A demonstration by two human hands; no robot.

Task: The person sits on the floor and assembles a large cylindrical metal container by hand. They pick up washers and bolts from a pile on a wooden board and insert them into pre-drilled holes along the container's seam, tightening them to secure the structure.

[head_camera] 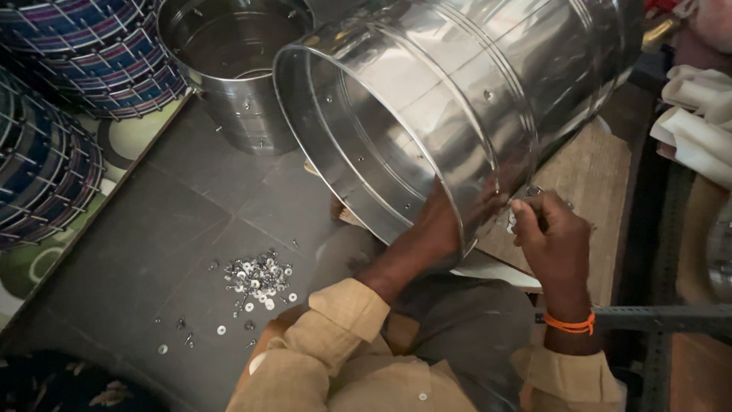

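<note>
Fingers of the right hand (555, 243) pinch narrowly on a small metal fastener (532, 191) against the outer wall of the large steel drum shell (457, 84), which lies tilted on its side over the person's lap and a wooden board (591, 179). Reaching inside the shell's open mouth, the left hand (441, 221) presses the inner wall; its finger spread cannot be told. Upright near the floor's far edge stands a second steel shell (236, 69), empty. Loose washers and screws (258, 278) lie heaped on the grey floor (152, 221).
</note>
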